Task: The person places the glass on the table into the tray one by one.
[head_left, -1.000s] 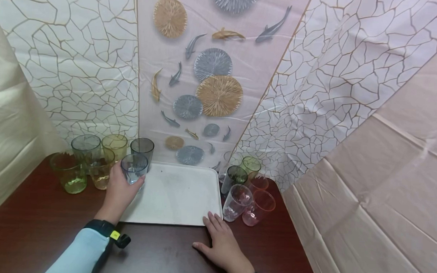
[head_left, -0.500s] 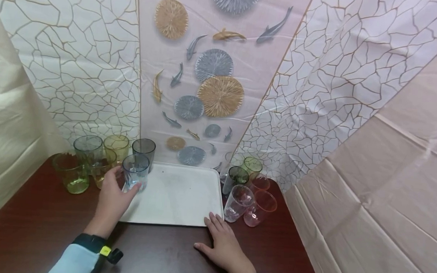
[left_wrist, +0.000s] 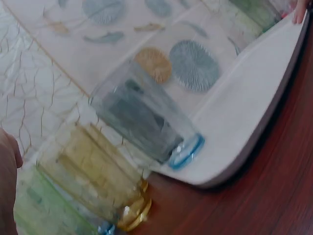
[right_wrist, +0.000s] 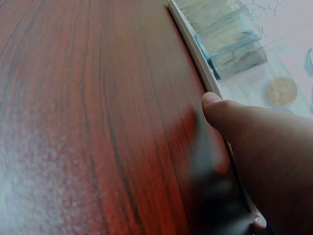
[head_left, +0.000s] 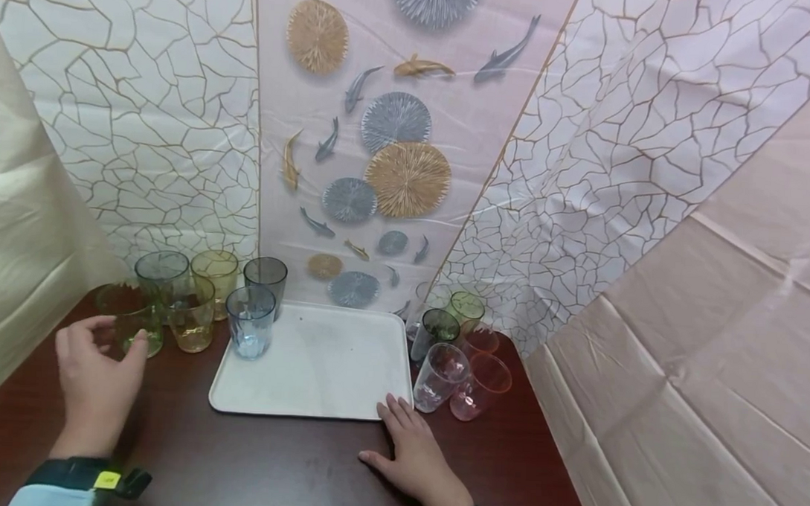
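In the head view, my left hand (head_left: 99,384) is at the green glass (head_left: 143,320) on the left of the table. Thumb and fingers are spread around its near side; a firm grip does not show. A clear blue glass (head_left: 250,326) stands upright on the left end of the white tray (head_left: 327,366). The left wrist view shows this blue glass (left_wrist: 188,152) on the tray, with a yellow glass (left_wrist: 129,208) beside it. My right hand (head_left: 414,454) lies with straight fingers at the tray's front right corner; its thumb (right_wrist: 225,110) is by the edge.
Left of the tray stand amber (head_left: 193,327), yellow (head_left: 219,276) and bluish (head_left: 157,267) glasses. A dark grey glass (head_left: 270,274) is behind the blue one. Right of the tray several more cluster, including a clear glass (head_left: 438,377) and a pink one (head_left: 480,390). Patterned cloth (head_left: 352,229) hangs behind.
My left hand has let go of the blue glass, which now stands on the tray, and has moved left to the green glass. The right hand stays in place.
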Available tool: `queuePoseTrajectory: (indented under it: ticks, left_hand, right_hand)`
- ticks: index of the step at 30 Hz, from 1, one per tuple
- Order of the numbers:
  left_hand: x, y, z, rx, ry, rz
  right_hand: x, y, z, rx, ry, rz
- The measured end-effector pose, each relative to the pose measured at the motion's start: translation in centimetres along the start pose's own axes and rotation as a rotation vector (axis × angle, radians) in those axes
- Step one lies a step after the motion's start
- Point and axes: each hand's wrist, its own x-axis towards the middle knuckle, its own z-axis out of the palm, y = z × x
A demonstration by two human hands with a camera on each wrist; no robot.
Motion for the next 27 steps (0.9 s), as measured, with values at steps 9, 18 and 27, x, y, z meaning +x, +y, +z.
queuePoseTrajectory:
  ticks: [9,18,27]
  left_hand:
    - [3.1,-2.9,0.3,0.056,-0.192,-0.112]
    - [4.9,-4.2,2.0,0.036,-0.322,-0.127]
    - [4.0,-4.1,1.3,0.017,-0.282,-0.136]
  right_hand:
    - [0.1,0.2,0.4,-0.002,-0.007,-0.009]
    - [0.1,0.3,0.2,-0.005,-0.001,-0.024]
    - [-0.1,0.3,0.0,0.009,-0.005,-0.022]
